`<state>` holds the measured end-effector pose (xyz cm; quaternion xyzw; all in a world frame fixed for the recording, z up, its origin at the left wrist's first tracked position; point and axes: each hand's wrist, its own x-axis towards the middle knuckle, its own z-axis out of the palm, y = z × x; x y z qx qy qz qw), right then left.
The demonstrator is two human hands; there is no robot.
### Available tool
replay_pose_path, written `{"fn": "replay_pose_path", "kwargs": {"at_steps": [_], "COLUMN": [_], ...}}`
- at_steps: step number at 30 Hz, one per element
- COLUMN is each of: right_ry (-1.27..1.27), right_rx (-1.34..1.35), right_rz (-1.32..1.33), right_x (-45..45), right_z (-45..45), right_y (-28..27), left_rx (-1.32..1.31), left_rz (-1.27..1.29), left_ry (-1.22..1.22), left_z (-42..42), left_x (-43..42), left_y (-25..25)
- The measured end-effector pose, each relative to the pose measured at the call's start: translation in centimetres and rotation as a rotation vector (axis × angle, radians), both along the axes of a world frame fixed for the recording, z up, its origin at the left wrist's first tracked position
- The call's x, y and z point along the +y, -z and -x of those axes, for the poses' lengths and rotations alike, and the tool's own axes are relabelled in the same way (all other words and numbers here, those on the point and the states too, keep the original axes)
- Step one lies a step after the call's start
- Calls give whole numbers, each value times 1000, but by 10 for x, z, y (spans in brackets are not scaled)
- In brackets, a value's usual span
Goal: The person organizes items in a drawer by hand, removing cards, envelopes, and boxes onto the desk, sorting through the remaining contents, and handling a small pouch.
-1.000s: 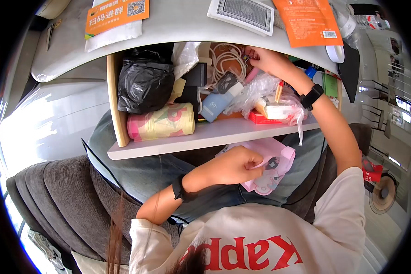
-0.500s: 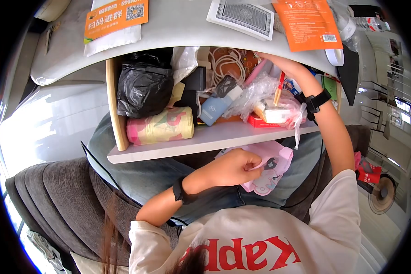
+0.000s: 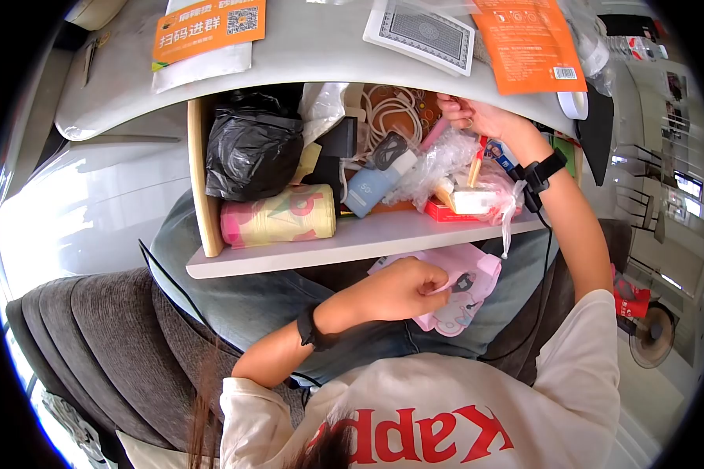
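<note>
My left hand (image 3: pixel 411 286) is closed on the edge of a pink plastic bag (image 3: pixel 465 285) with cartoon prints, over my lap in front of the drawer (image 3: pixel 289 259). My right hand (image 3: pixel 477 117) reaches into the back of the drawer, palm partly turned up, with its fingers curled together. Whatever may lie between those fingers is too small to make out. Close to its fingertips are several thin rubber bands (image 3: pixel 429 113) and a pink stick-like item (image 3: pixel 435 133). Below it lies crumpled clear plastic (image 3: pixel 438 164).
The drawer also holds a black plastic bag (image 3: pixel 254 152), a yellow-pink roll (image 3: pixel 278 216), a blue tube (image 3: pixel 371 190), a white cable (image 3: pixel 383 109) and a small red box (image 3: pixel 446 211). On the desk above are a playing-card box (image 3: pixel 422 35) and an orange packet (image 3: pixel 528 47).
My right hand has drawn out from under the desk edge, so its curled fingers now show. My left hand keeps its hold on the pink bag. The view has shifted slightly.
</note>
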<state>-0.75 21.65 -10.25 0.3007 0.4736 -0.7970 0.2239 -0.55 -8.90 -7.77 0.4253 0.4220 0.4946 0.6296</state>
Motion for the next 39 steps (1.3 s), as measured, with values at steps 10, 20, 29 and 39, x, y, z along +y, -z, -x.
{"fn": "replay_pose_path", "kwargs": {"at_steps": [10,20,29,39], "right_ry": [319,-618,-782,-471], "right_rx": [57,340,304,251], "right_rz": [-50,-1389,-1554,-1302], "right_x": [-15,-44,-49,-28], "right_z": [4,6,-4,-5], "right_y": [0,-2,-5,15], "left_rx": [-36,-25,-27,11], "left_rz": [5,-18,-30,-34], "left_ry": [11,39,38,41], "left_z": [-5,-5,-8,-6], "left_x": [-1,-1,-2,-4], "left_y": [0,2,3,-1]}}
